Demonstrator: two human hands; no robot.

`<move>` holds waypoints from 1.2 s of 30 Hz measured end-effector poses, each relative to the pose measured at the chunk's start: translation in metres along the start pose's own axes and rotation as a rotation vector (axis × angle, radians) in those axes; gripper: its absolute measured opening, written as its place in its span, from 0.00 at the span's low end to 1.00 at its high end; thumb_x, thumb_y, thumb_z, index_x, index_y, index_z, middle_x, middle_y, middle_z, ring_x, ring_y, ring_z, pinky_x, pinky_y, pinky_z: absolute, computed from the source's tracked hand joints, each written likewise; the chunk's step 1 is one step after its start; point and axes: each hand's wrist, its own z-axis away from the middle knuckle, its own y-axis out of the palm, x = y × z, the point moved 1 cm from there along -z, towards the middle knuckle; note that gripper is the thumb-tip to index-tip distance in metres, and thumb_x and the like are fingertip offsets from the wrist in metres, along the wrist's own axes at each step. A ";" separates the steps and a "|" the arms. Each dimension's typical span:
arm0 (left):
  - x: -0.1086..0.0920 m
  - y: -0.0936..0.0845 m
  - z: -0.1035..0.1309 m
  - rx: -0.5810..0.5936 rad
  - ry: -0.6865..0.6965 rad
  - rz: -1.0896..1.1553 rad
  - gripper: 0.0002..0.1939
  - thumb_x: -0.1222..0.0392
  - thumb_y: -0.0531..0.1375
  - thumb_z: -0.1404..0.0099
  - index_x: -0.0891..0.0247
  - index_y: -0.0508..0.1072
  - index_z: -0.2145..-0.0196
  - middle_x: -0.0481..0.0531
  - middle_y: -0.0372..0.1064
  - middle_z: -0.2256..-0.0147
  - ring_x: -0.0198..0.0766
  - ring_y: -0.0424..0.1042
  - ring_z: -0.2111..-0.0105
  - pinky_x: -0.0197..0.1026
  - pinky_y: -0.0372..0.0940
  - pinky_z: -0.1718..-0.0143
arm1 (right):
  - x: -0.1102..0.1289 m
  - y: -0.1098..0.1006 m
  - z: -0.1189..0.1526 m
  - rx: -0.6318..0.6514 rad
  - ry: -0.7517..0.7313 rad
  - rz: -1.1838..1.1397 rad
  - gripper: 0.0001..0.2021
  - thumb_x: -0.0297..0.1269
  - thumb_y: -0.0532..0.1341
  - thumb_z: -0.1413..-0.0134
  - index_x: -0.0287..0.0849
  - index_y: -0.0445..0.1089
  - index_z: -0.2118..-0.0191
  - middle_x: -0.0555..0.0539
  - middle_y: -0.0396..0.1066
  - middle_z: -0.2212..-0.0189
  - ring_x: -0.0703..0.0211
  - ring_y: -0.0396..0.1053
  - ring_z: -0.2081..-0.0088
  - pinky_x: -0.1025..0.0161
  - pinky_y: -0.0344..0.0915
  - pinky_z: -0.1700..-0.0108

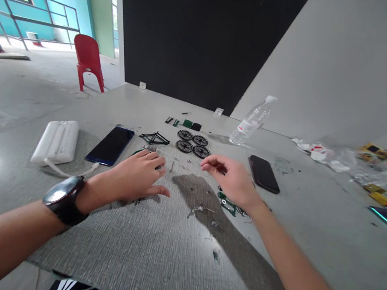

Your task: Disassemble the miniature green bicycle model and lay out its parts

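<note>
Nearest on the table (151, 257), a small silver piece (200, 209) lies with its long axis running left to right. Beyond it, a cluster of green parts (230, 208) lies partly hidden below the right hand (233, 180). The right hand's grip is nearly closed, fingertips drawn together and pointing left; whether anything is pinched there I cannot tell. The left hand (140, 174), a watch (63, 198) on its wrist, is palm down with its grip loosely open, thumb spread to the right and apart from the curled fingers; nothing shows in it. Just past the right fingertips, four black wheels (184, 146) lie flat in two rows of two, their round faces upward. Left of them, beyond the left hand, a dark bicycle frame (154, 138) lies with its long axis roughly left to right. A blue phone (110, 145) farther left slants away to the right, while a black phone (264, 173) beyond the right hand slants away to the left. Farther back stand a clear bottle (251, 122), cap up, and a red chair (87, 59) on the floor.
</note>
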 end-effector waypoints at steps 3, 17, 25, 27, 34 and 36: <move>0.000 0.000 0.001 -0.010 0.009 -0.010 0.28 0.36 0.51 0.29 0.65 0.75 0.57 0.58 0.70 0.55 0.48 0.67 0.51 0.50 0.62 0.48 | 0.005 0.017 0.004 0.102 -0.155 0.187 0.11 0.45 0.57 0.36 0.48 0.75 0.61 0.46 0.76 0.63 0.54 0.71 0.63 0.54 0.67 0.60; 0.001 0.003 0.001 0.005 0.008 -0.028 0.28 0.36 0.51 0.29 0.65 0.75 0.55 0.58 0.70 0.55 0.49 0.68 0.52 0.50 0.62 0.50 | 0.005 0.039 0.010 0.229 -0.344 0.295 0.09 0.44 0.57 0.34 0.49 0.67 0.53 0.47 0.74 0.57 0.55 0.71 0.59 0.56 0.66 0.55; 0.001 0.003 0.002 0.000 0.013 -0.038 0.28 0.37 0.52 0.29 0.66 0.75 0.56 0.58 0.70 0.56 0.48 0.68 0.52 0.50 0.63 0.49 | 0.014 0.035 0.017 0.073 -0.578 0.269 0.10 0.38 0.58 0.34 0.51 0.57 0.51 0.51 0.70 0.63 0.61 0.68 0.66 0.59 0.66 0.62; 0.001 0.001 0.002 0.015 0.009 -0.037 0.28 0.37 0.52 0.29 0.66 0.74 0.55 0.59 0.70 0.55 0.49 0.68 0.51 0.50 0.63 0.49 | 0.015 0.036 0.017 0.046 -0.639 0.247 0.12 0.35 0.59 0.35 0.52 0.56 0.49 0.51 0.70 0.63 0.62 0.67 0.67 0.60 0.65 0.63; 0.001 0.003 0.001 0.014 0.008 -0.031 0.29 0.36 0.52 0.29 0.66 0.75 0.55 0.60 0.70 0.55 0.50 0.68 0.52 0.51 0.63 0.49 | 0.015 0.036 0.018 0.034 -0.643 0.264 0.12 0.35 0.60 0.36 0.51 0.59 0.50 0.53 0.70 0.65 0.62 0.68 0.67 0.60 0.66 0.63; 0.001 0.005 0.002 -0.006 0.008 -0.021 0.28 0.36 0.52 0.29 0.66 0.75 0.56 0.59 0.70 0.56 0.49 0.68 0.52 0.50 0.63 0.50 | 0.016 0.034 0.017 0.040 -0.630 0.303 0.11 0.35 0.58 0.34 0.50 0.60 0.49 0.51 0.71 0.64 0.62 0.68 0.67 0.60 0.66 0.63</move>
